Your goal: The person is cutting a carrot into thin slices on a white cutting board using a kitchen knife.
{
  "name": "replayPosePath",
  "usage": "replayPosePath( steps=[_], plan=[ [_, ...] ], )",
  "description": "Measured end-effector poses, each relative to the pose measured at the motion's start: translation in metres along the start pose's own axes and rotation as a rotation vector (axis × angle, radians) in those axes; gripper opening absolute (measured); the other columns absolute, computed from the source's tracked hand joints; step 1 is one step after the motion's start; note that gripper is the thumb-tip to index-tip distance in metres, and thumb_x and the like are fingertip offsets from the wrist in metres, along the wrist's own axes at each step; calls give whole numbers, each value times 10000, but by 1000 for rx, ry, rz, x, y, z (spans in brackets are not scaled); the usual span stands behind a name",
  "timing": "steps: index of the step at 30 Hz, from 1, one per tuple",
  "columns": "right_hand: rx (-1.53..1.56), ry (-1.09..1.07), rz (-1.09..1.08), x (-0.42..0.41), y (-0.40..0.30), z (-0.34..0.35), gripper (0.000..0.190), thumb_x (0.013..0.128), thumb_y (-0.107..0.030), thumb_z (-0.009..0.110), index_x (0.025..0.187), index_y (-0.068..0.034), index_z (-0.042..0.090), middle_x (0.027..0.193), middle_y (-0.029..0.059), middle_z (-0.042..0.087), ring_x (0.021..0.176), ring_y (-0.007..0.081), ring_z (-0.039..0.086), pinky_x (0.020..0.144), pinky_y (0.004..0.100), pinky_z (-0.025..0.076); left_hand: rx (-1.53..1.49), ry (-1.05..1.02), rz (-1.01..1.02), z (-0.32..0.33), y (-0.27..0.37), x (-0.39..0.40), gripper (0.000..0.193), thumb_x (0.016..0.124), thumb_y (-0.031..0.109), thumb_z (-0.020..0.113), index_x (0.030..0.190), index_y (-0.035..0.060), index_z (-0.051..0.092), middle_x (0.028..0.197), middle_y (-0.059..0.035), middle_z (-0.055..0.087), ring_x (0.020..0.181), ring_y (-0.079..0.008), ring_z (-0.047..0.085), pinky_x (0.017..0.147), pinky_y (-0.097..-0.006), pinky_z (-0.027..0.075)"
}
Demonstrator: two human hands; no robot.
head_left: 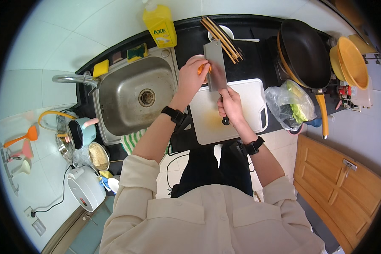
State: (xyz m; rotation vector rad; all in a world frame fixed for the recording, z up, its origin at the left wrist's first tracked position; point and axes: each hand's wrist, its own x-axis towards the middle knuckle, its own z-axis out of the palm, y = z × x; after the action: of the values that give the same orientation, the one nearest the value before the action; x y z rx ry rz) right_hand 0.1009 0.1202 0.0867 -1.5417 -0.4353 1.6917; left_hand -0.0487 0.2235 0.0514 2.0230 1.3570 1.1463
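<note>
A Chinese-style cleaver with a broad steel blade [216,68] and a black handle is gripped in my right hand [231,106]. Its blade points away from me, over the far edge of a white plastic cutting board [241,95]. Beside the blade's left edge is my left hand [193,76], its fingertips closed around small orange food pieces [204,69], possibly carrot. Under that hand a light-coloured bowl [195,58] shows only in part. A faint yellow-orange stain marks the board near the cleaver's handle.
A stainless-steel sink [123,95] lies to the left. Behind the board are chopsticks [223,39] across a white bowl [227,31]. To the right are a plastic bag with leafy greens [295,104], a frying pan [304,54] and yellow bowls [350,63]. A dish-soap bottle [161,27] stands behind.
</note>
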Motion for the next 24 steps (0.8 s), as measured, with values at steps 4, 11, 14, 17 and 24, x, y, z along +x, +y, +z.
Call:
replayPosePath(
  steps=[4,11,14,17,24],
  plan=[
    [36,0,3,-4,-4,3,131,1009,-188,501,1054,-90,576,587,-23,391,400,62,293,369,262,231,-90,-50,-13,-5,3,-9,159,889,109,738,1028,34,752,1041,-120,739,953,-315,718,840,-353,575],
    [36,29,12,-7,-6,-8,115,1003,-209,532,980,-98,519,583,-15,392,409,68,310,370,255,253,-35,22,-18,-6,0,-21,198,862,105,726,1050,45,727,1046,-123,715,949,-345,683,837,-408,565],
    [39,11,8,-13,-10,-10,125,1002,-225,526,968,-106,508,582,-17,384,408,69,307,372,254,245,99,0,200,-10,-8,-28,173,863,100,721,1031,59,723,996,-128,705,901,-339,676,798,-420,562],
    [101,-42,44,-22,-16,-35,123,1001,-224,532,956,-112,506,586,-22,377,410,65,299,370,254,237,125,83,-20,-10,7,-36,101,866,95,714,964,74,717,960,-114,695,850,-324,669,753,-421,556],
    [194,-25,61,-69,5,-99,162,1004,-267,544,983,-115,490,597,1,381,407,82,315,365,256,250,188,-217,-125,21,26,-102,124,915,180,704,991,91,746,919,-90,705,785,-327,690,709,-426,570]
  ],
)
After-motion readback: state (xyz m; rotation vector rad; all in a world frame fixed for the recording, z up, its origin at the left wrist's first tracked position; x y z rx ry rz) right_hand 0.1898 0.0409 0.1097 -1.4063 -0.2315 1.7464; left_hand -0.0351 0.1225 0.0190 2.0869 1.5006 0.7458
